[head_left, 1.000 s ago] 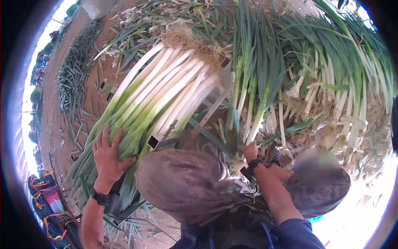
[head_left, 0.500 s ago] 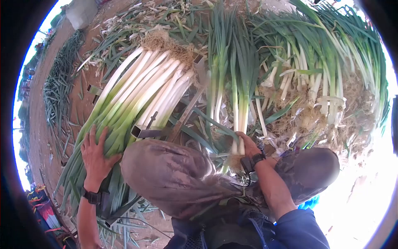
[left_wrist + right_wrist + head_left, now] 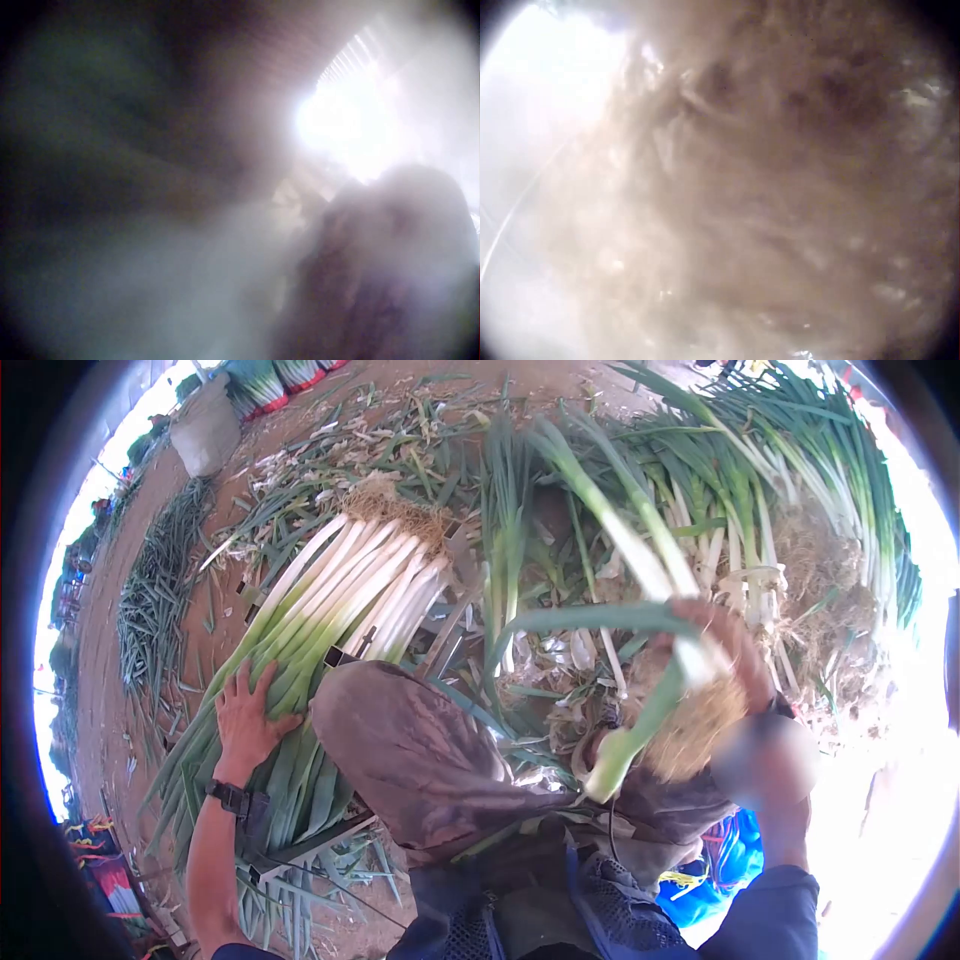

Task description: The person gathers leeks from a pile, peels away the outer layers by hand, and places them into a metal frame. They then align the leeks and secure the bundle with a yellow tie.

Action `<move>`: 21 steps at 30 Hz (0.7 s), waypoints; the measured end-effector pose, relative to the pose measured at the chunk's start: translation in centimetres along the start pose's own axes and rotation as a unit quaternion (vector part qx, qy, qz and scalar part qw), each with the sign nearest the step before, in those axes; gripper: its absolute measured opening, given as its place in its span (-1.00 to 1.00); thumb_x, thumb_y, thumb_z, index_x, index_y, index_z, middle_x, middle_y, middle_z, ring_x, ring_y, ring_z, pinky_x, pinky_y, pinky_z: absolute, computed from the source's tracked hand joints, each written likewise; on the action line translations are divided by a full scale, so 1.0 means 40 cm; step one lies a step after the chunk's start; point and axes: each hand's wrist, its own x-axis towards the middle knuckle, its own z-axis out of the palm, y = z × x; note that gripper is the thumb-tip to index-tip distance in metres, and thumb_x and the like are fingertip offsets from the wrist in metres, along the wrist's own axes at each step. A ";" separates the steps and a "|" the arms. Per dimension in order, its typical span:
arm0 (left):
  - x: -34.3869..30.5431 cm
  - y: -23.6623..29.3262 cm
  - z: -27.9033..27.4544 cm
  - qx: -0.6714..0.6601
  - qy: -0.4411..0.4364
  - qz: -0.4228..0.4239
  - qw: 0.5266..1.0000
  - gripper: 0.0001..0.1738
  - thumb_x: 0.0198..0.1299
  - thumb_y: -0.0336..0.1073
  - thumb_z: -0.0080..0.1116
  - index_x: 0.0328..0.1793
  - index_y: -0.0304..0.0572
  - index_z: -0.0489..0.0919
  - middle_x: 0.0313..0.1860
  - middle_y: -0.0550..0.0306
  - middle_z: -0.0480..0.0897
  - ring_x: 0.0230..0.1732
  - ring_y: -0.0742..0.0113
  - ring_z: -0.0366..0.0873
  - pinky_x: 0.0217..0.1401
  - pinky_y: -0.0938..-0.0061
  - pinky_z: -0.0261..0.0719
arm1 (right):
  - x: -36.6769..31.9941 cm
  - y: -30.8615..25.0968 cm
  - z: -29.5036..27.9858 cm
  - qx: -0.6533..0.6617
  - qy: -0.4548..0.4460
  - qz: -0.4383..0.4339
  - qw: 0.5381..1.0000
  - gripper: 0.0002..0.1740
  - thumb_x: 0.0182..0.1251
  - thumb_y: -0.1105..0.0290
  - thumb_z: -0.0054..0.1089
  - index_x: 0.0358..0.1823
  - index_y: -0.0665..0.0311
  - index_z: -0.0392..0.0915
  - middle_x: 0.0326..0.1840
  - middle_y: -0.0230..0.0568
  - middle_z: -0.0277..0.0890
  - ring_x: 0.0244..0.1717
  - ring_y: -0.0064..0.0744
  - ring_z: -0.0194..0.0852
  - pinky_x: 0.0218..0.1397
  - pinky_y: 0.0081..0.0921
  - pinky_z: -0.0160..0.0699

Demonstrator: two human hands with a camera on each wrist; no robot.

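Observation:
My left hand (image 3: 250,715), fingers spread, rests on the green leaves of a big pile of leeks (image 3: 340,575) whose white stems and roots lie away from me. At the right my right hand (image 3: 735,645) grips a few leeks (image 3: 625,540) near their root end, leaves pointing away and roots (image 3: 700,725) toward me. A loose bent leaf (image 3: 600,620) hangs across these stems. Blurred tan roots (image 3: 727,225) fill much of the right wrist view. The left wrist view is dark and hazy, and its hand is not discernible.
A metal frame (image 3: 447,640) holds the leek pile beside my knee (image 3: 390,730). More leeks (image 3: 800,490) lie in a heap at the right. Leaf scraps (image 3: 400,430) cover the ground behind, near a pale sack (image 3: 205,430). A blue bag (image 3: 720,880) lies by my right leg.
My right hand has risen from low between my legs, lifting the leeks it grips up and to the right. The left hand stays on the pile; the head view has shifted somewhat.

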 end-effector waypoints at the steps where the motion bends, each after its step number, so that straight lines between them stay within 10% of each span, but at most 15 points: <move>1: -0.001 0.001 -0.006 0.004 -0.013 0.001 1.000 0.07 -0.05 0.26 0.42 0.61 0.20 0.29 0.59 -0.19 0.21 0.51 -0.29 0.20 0.48 -0.16 0.17 | -0.040 0.036 0.048 -0.099 0.021 0.001 0.995 -0.56 0.52 0.16 0.05 0.26 0.28 0.52 0.03 -0.09 0.66 0.03 -0.32 0.67 -0.01 -0.40 0.69; 3: -0.003 0.007 -0.030 -0.004 -0.024 0.001 1.000 0.05 -0.06 0.18 0.46 0.59 0.13 0.31 0.56 -0.21 0.25 0.50 -0.29 0.22 0.49 -0.13 0.19 | -0.088 0.112 0.117 -0.385 -0.024 -0.167 0.907 -0.61 0.41 0.33 0.21 0.23 0.26 0.57 0.03 -0.17 0.69 0.05 -0.31 0.67 0.09 -0.35 0.64; 4: -0.001 0.006 -0.047 -0.014 -0.041 -0.006 0.999 0.03 -0.07 0.10 0.50 0.57 0.07 0.34 0.53 -0.24 0.30 0.50 -0.28 0.24 0.49 -0.10 0.20 | -0.095 0.156 0.120 -0.548 -0.086 -0.322 0.767 -0.60 0.35 0.41 0.28 0.22 0.24 0.58 0.03 -0.19 0.69 0.05 -0.26 0.67 0.15 -0.30 0.61; 5: 0.006 -0.007 -0.064 -0.009 -0.037 -0.002 0.999 0.03 -0.07 0.10 0.50 0.57 0.07 0.34 0.53 -0.24 0.30 0.50 -0.28 0.24 0.49 -0.10 0.20 | -0.090 0.223 0.120 -0.364 -0.061 -0.117 0.922 -0.57 0.31 0.44 0.31 0.22 0.21 0.59 0.03 -0.15 0.69 0.06 -0.20 0.66 0.18 -0.29 0.58; 6: 0.018 -0.024 -0.085 -0.041 -0.044 0.032 0.998 -0.02 -0.07 0.02 0.51 0.53 -0.01 0.38 0.47 -0.23 0.37 0.43 -0.28 0.32 0.46 -0.05 0.26 | -0.096 0.275 0.118 -0.141 -0.031 0.102 0.984 -0.54 0.26 0.47 0.35 0.22 0.18 0.59 0.03 -0.10 0.69 0.07 -0.14 0.66 0.22 -0.27 0.55; 7: 0.029 -0.009 -0.128 -0.075 -0.053 0.067 0.994 -0.07 -0.06 -0.06 0.53 0.48 -0.08 0.42 0.41 -0.22 0.45 0.37 -0.28 0.40 0.43 0.01 0.32 | -0.132 0.278 0.118 -0.321 -0.110 -0.167 0.926 -0.51 0.24 0.45 0.37 0.23 0.20 0.57 0.03 -0.07 0.69 0.08 -0.07 0.65 0.25 -0.27 0.52; 10: -0.010 0.193 -0.333 -0.104 0.018 0.174 0.979 -0.21 -0.02 -0.25 0.49 0.40 -0.22 0.47 0.29 -0.19 0.55 0.28 -0.22 0.50 0.37 0.09 0.39 | -0.167 0.265 0.110 -0.472 -0.083 -0.248 0.842 -0.45 0.22 0.44 0.39 0.28 0.22 0.54 0.07 -0.05 0.66 0.13 -0.09 0.62 0.27 -0.27 0.51; 11: -0.012 0.256 -0.358 -0.125 0.020 0.216 0.968 -0.24 -0.01 -0.29 0.47 0.39 -0.22 0.47 0.28 -0.17 0.56 0.27 -0.19 0.51 0.35 0.07 0.41 | -0.157 0.316 0.079 -0.415 -0.111 -0.150 0.891 -0.37 0.16 0.37 0.46 0.31 0.12 0.50 0.11 -0.09 0.56 0.17 -0.10 0.54 0.29 -0.28 0.47; 16: -0.005 0.589 -0.274 -0.178 0.076 0.391 0.900 -0.18 -0.02 -0.32 0.45 0.45 -0.15 0.41 0.27 -0.14 0.56 0.28 -0.12 0.51 0.35 0.04 0.41 | -0.238 0.250 0.135 -0.479 -0.118 -0.218 0.842 -0.33 0.13 0.37 0.48 0.33 0.07 0.50 0.07 -0.06 0.53 0.16 -0.05 0.50 0.32 -0.23 0.41; 21: -0.044 0.886 -0.096 -0.237 0.144 0.529 0.802 -0.06 -0.04 -0.25 0.50 0.52 -0.10 0.29 0.46 -0.07 0.39 0.51 -0.05 0.31 0.53 -0.19 0.18 | -0.391 0.170 0.210 -0.413 -0.176 -0.211 0.868 -0.61 0.37 0.35 0.13 0.19 0.28 0.56 -0.04 -0.12 0.64 0.01 -0.14 0.56 0.12 -0.33 0.49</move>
